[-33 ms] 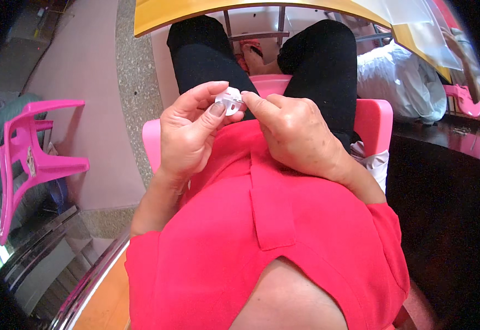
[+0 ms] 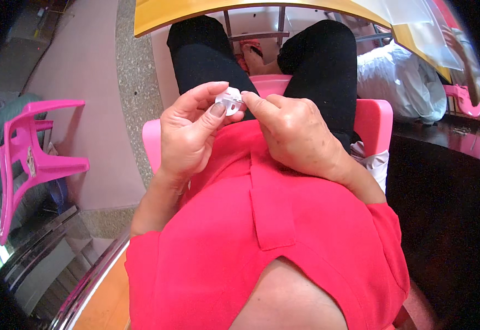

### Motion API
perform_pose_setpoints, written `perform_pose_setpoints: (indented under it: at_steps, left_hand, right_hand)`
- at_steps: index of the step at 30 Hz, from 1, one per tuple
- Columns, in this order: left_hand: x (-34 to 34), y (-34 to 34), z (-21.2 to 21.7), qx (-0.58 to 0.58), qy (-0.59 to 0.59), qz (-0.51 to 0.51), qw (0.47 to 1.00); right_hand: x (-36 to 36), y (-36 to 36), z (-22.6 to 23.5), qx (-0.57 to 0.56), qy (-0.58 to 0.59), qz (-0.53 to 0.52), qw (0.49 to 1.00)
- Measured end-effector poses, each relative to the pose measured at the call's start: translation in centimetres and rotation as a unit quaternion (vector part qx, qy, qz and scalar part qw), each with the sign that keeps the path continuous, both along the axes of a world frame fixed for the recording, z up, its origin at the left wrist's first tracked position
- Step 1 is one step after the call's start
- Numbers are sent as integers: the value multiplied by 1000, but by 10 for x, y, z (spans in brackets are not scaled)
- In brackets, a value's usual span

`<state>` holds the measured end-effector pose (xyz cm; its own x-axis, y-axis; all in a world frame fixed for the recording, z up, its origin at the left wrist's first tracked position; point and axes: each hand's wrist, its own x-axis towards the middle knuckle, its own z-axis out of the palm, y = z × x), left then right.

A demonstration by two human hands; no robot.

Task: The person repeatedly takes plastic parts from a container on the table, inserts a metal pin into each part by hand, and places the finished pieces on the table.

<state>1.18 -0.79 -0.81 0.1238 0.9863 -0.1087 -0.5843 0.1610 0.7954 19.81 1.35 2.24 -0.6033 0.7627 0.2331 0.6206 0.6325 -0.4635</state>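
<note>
A small round white plastic piece (image 2: 230, 103) with dark openings sits between the thumb and fingers of my left hand (image 2: 188, 129), raised in front of my lap. Across its upper right side there is a thin metallic-looking bit, too small to name. My right hand (image 2: 300, 132) comes from the right with its fingers curled and the index fingertip at the edge of the white piece. Its thumb and whatever the fingers pinch are hidden behind the hand.
A yellow-edged table (image 2: 196, 17) spans the top above my knees. On the left stands a pink plastic chair (image 2: 42, 159) by the wall. A large white sack (image 2: 396, 82) lies to the right under the table, near another person's arm (image 2: 462, 60).
The other person's arm at the far right has shifted slightly. My hands and the white piece look the same.
</note>
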Motion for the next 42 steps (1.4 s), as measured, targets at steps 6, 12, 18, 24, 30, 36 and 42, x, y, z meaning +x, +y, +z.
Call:
perform_pose_setpoints:
  at_steps: [6,12,18,24,30,36,42]
  left_hand:
    - [3,-2,-4,29,25,20,999]
    - [3,-3,-6,90,105,22,990]
    - [2,3,-1,24,-14,6,1000]
    - [2,1,-1,9,-39,-8,999]
    - [4,1,-3,8,-33,1,999]
    - [3,3,-1,-11,-54,-6,998]
    - [4,2,-2,-4,-45,-1,999]
  right_hand:
    - [-4,0,3,1,-27,6,1000]
    - [-7,2,11,11,-67,18,998]
    - [2,2,11,-4,-32,3,999]
    - [1,1,14,8,-60,-3,998]
    - [-1,1,14,17,-72,-8,997]
    - [1,0,11,23,-55,-14,998]
    - [-2,1,12,41,-74,-7,996]
